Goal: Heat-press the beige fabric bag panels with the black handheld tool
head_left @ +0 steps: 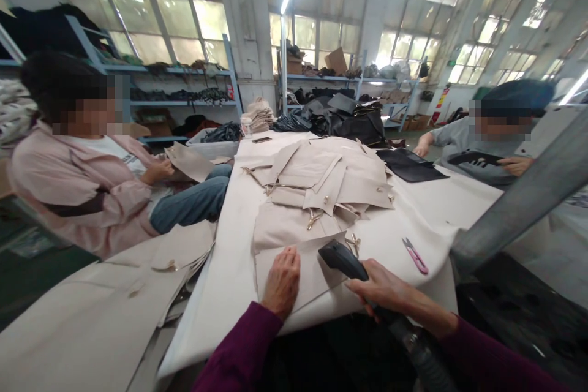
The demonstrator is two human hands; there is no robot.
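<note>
My left hand (282,280) lies flat on a beige bag panel (315,263), fingers stretched forward, pressing it against the table. In my right hand (390,288) is a black hand-held nozzle tool (342,259) with a ribbed hose (429,361) running down from its handle. The nozzle's tip is over the panel's right part; whether it touches cannot be made out. Right behind the panel, more beige pieces (280,220) lie stacked, with gold-coloured metal clasps (353,244) among them.
A larger heap of beige panels (316,165) covers the table's middle. Pink-handled thread snips (416,256) lie to the right, near a slanting metal post (528,214). Co-workers sit left and right, each handling pieces. More beige panels (92,318) are piled at lower left.
</note>
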